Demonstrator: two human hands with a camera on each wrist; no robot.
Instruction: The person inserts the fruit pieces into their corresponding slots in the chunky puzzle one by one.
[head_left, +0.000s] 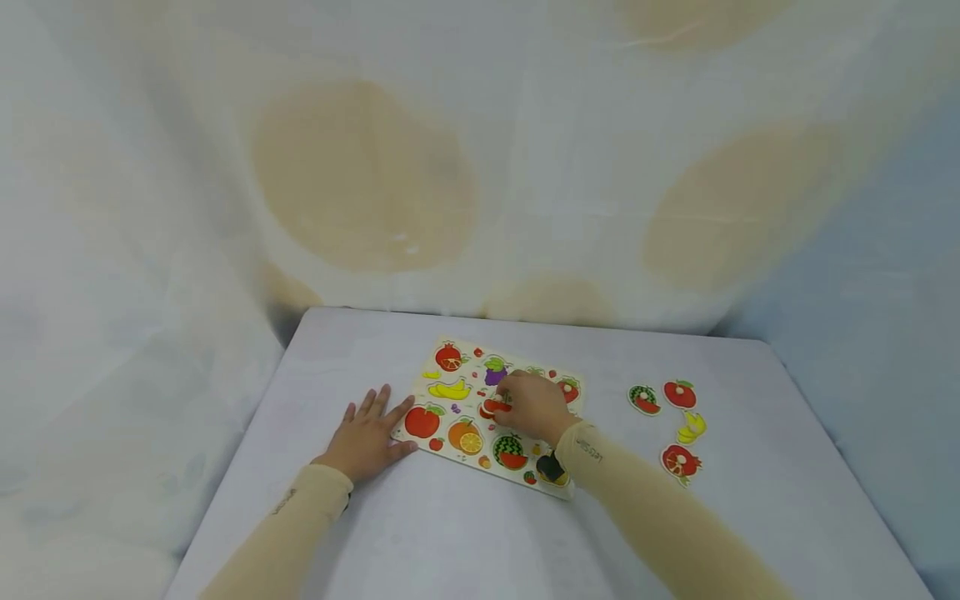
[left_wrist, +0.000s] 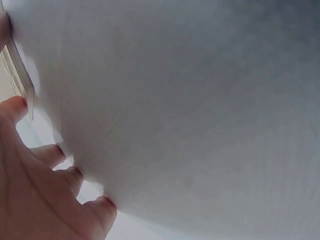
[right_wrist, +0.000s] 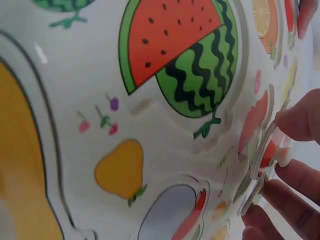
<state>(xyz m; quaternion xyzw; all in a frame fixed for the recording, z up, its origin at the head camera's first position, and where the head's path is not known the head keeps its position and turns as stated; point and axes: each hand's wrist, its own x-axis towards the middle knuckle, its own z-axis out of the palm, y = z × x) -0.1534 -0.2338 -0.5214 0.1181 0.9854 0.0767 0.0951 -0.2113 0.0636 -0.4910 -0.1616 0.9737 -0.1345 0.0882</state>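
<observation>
A fruit puzzle board (head_left: 417, 397) with printed fruit shapes lies slanted on the table. My right hand (head_left: 532, 406) is over its middle, where thumb and fingers pinch a red fruit puzzle piece (right_wrist: 268, 153). In the right wrist view that piece is tilted close over a red printed recess, its pale peg (right_wrist: 283, 156) between the fingertips; its exact fruit is partly hidden. My left hand (head_left: 365, 442) rests spread at the board's left corner. The left wrist view shows its thumb and a finger (left_wrist: 15, 107) at the board edge, other fingertips on the tablecloth.
To the right of the board lie several loose pieces: a watermelon (head_left: 644, 400), a red apple (head_left: 679, 394), bananas (head_left: 692, 427) and a pomegranate (head_left: 681, 461). The white table (head_left: 450, 542) meets a hanging patterned cloth (head_left: 540, 200) behind.
</observation>
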